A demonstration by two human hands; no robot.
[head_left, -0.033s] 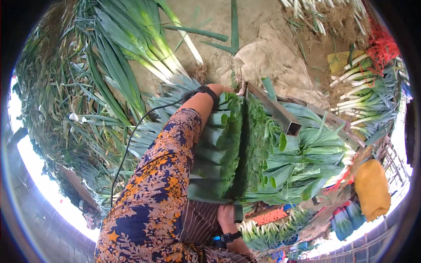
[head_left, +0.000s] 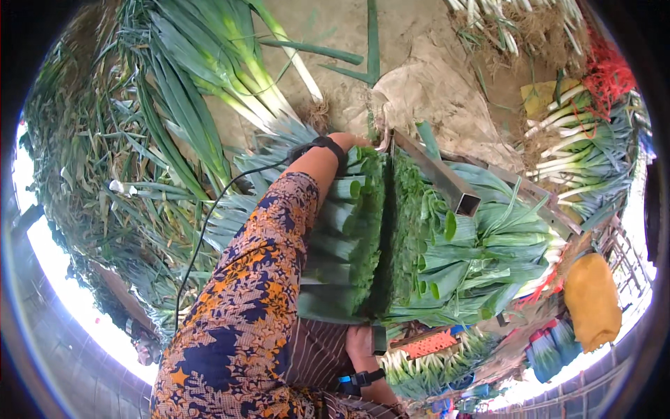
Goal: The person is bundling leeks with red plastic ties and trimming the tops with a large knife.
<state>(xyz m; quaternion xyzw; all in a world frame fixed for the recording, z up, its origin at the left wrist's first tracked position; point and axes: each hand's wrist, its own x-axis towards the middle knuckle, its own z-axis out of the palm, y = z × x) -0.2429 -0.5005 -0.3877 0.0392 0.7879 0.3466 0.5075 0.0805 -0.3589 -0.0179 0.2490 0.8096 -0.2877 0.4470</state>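
A thick row of leeks lies crosswise in front of me, its green leaves cut straight across. A narrow dark slit runs between the two cut faces, with the severed leaf tops on its left. At the slit's far end is my left hand, bent closed, its fingers mostly hidden by the wrist and leaves. My right hand is closed at the near end, against a dark square bar end. What either hand grips is hidden. A hollow square metal tube rests above the leeks.
Long whole leeks lie at the far left beside a heap of leaves. Bundled leeks and red netting are at the right. A yellow container stands nearby. A black cable runs along my left sleeve.
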